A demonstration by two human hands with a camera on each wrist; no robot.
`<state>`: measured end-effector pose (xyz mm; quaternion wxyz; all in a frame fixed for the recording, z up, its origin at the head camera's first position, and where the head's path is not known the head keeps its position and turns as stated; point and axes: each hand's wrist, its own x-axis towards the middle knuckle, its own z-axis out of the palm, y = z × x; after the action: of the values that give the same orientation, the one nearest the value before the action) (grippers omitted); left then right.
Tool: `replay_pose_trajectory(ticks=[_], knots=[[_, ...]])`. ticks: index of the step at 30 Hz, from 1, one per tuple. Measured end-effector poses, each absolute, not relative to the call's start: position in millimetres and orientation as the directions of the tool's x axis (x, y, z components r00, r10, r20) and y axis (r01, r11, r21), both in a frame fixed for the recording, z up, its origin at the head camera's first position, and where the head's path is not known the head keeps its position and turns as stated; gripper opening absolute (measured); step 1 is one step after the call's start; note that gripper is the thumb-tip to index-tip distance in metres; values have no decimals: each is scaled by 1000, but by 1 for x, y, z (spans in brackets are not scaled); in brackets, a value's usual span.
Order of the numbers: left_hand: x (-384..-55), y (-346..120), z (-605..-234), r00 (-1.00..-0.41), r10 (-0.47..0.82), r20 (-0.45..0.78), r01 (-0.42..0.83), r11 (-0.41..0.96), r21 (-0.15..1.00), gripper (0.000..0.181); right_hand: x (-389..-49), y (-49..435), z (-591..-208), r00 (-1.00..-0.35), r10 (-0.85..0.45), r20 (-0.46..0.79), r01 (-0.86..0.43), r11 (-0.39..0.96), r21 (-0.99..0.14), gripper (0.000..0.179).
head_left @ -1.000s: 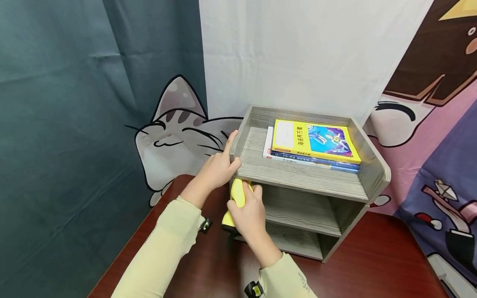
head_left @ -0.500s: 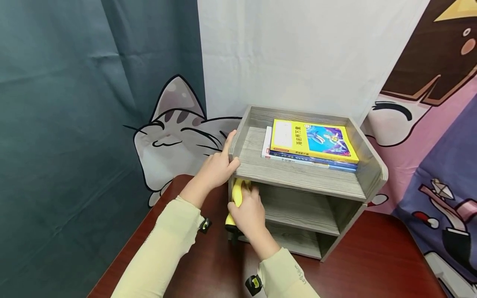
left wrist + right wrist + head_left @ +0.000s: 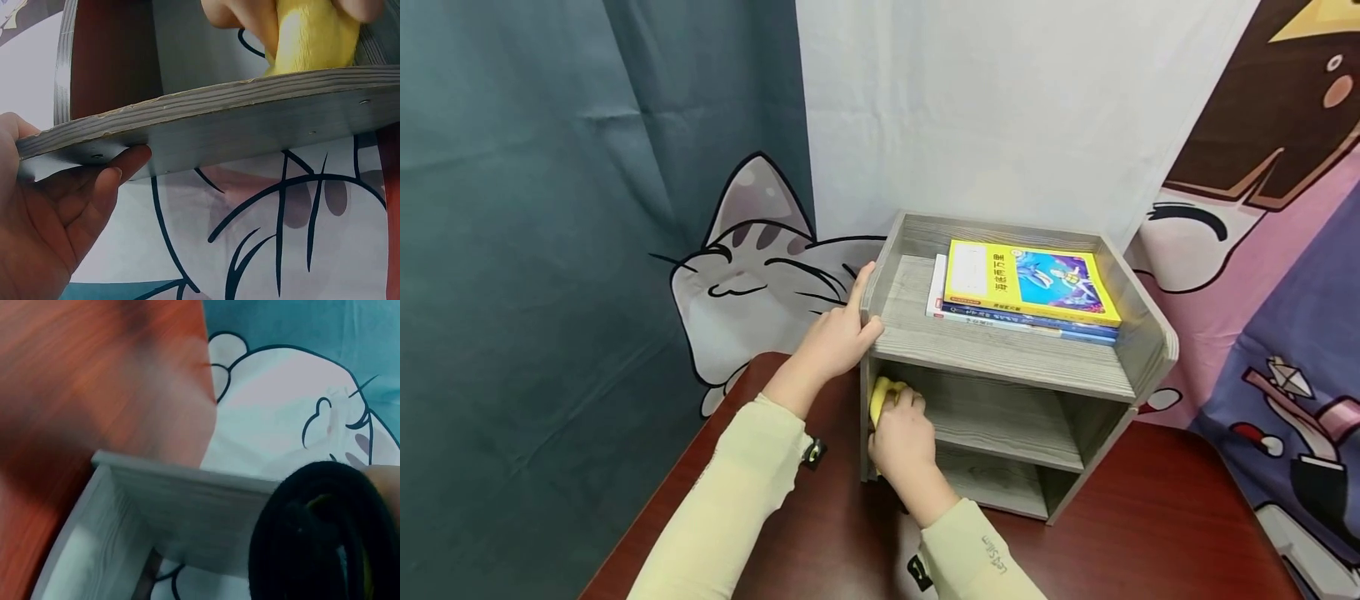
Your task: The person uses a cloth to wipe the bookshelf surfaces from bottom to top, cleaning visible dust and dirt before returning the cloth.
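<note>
A small grey wood-grain desktop shelf (image 3: 1000, 365) stands on the table. My left hand (image 3: 831, 340) grips the front of its left side panel near the top; in the left wrist view the left hand's fingers (image 3: 128, 164) lie along the panel's outer face. Inside the middle compartment, at the left wall, my right hand (image 3: 904, 437) holds a soft yellow cloth (image 3: 882, 398). In the left wrist view the yellow cloth (image 3: 315, 40) lies against the panel's inner side. A black, folded-over part of the cloth (image 3: 312, 544) fills the right wrist view's lower right.
A stack of several books (image 3: 1033, 283), yellow cover uppermost, lies on the shelf's top. The dark red table (image 3: 820, 533) reaches a left edge beside the shelf. A printed cat curtain (image 3: 745, 308) and a white curtain hang behind. A light object (image 3: 1303, 542) is at the far right.
My right hand has moved deeper into the middle compartment along the left wall, taking the cloth with it; its black end no longer shows in the head view. My left hand stays put.
</note>
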<state>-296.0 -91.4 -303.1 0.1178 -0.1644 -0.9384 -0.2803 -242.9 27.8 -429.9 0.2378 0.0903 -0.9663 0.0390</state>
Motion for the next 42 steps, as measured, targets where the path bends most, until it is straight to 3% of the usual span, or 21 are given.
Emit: replay_pose_trajectory(ticks=[13, 24, 34, 38, 40, 42], knots=[[-296, -91, -304, -914, 249, 322, 385, 785, 486, 71, -234, 84, -433, -859, -116, 499, -163, 985, -52, 46], [-295, -92, -303, -922, 226, 315, 364, 786, 500, 72, -221, 151, -430, -908, -34, 418, -77, 993, -86, 48], [-294, -91, -303, -927, 215, 306, 351, 784, 512, 71, -212, 206, -434, -810, -76, 582, -54, 997, 56, 35], [-287, -88, -304, -937, 173, 303, 316, 789, 526, 71, -211, 214, -435, -807, -100, 581, -48, 993, 103, 34], [-278, -83, -310, -908, 93, 409, 325, 775, 543, 72, -210, 215, -435, -811, -103, 576, -53, 993, 103, 35], [-265, -75, -322, -789, 12, 614, 432, 722, 541, 66, -210, 216, -435, -814, -98, 572, -57, 994, 90, 36]])
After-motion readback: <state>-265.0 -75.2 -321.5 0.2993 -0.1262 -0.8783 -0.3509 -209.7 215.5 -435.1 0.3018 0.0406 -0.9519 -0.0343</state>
